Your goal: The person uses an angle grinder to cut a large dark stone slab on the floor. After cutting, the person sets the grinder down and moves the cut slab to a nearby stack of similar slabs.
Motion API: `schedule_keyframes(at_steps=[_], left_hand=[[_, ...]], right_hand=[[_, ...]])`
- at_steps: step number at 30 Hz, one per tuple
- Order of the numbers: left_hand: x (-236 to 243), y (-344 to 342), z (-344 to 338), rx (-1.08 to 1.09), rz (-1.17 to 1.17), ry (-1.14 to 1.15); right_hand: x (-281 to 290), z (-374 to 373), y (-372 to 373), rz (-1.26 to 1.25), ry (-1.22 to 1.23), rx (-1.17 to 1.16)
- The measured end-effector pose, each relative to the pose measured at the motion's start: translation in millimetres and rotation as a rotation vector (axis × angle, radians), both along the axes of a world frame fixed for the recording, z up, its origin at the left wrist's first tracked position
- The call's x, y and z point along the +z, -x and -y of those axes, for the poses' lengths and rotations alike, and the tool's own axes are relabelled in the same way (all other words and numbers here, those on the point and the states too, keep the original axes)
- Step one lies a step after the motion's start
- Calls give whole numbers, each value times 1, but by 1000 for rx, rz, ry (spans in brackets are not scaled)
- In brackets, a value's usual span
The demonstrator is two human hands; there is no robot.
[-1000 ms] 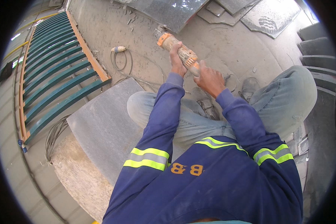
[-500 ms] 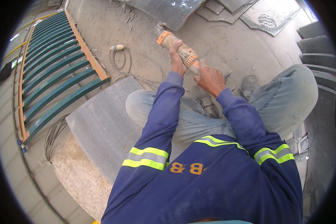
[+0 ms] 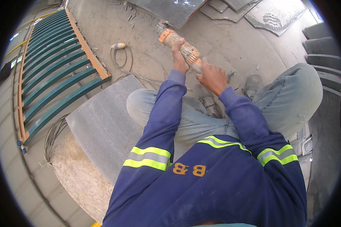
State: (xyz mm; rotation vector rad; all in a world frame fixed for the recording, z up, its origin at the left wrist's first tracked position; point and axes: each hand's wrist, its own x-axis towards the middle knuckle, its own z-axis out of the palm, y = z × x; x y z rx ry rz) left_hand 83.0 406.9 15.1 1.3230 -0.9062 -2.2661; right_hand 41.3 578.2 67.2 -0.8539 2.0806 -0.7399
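A dusty orange angle grinder (image 3: 193, 54) slants up and to the left in front of my knees. My left hand (image 3: 180, 58) is wrapped round the middle of its body. My right hand (image 3: 212, 76) grips its rear end. The grinder's head points at the near left edge of a dark grey stone slab (image 3: 166, 10). Whether the head touches that edge I cannot tell, and its disc does not show clearly.
Left of me stand a teal slatted rack (image 3: 57, 85) with orange rails, a plug on a cable (image 3: 119, 45) and a coiled cable (image 3: 53, 137). A flat grey slab (image 3: 102, 121) lies beside my left knee. Broken slabs (image 3: 275, 17) lie far right; more slabs (image 3: 324, 49) stand at the right.
The grinder and both hands have shifted very slightly up and to the left. My grip on the tool looks the same.
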Motion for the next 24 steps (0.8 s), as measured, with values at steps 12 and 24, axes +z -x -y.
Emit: schedule_keyframes(at_steps=[12,24], left_hand=[[-3,-1,0,8,9,-48],[-7,-1,0,30,1,-41]], right_hand=[[2,-2,-1,-12,-21,10],[1,-2,-2,-26,-36,4]])
